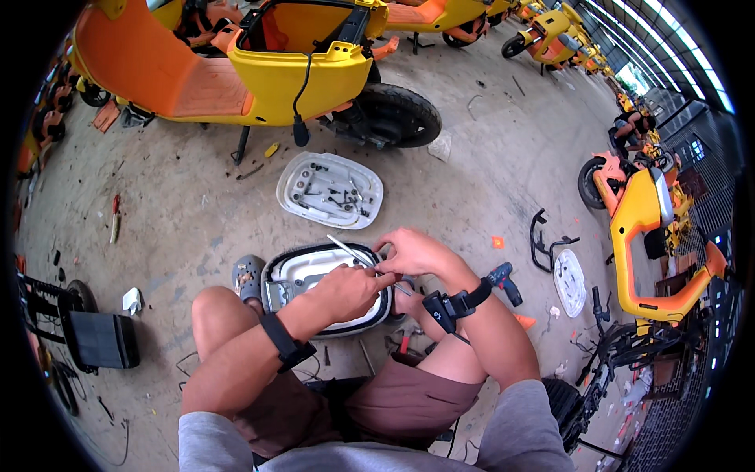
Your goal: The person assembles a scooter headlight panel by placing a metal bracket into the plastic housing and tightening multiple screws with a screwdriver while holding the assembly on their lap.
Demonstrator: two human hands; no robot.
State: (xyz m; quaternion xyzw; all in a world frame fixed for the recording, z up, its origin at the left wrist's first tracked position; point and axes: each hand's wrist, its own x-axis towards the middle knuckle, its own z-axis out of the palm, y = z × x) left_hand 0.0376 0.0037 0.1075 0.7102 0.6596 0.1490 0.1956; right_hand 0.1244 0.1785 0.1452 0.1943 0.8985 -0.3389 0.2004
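Note:
An oval seat base (285,277) with a white inside and a black rim lies between my legs. My left hand (344,293) reaches across it, its fingers closed on a thin silver rod (348,249) that slants over the far right part of the base. Beside it my right hand (417,253) is bent over the base's right rim, fingers curled in by the rod and the left fingertips. What the right fingers pinch is hidden. Straps with small black devices sit on both wrists.
A white tray (289,206) of loose hardware lies ahead, before a yellow and orange scooter (267,82). To the right are a cordless drill (503,282), a black tubular frame (538,244) and a white oval panel (569,283). A dark box (102,340) is at left.

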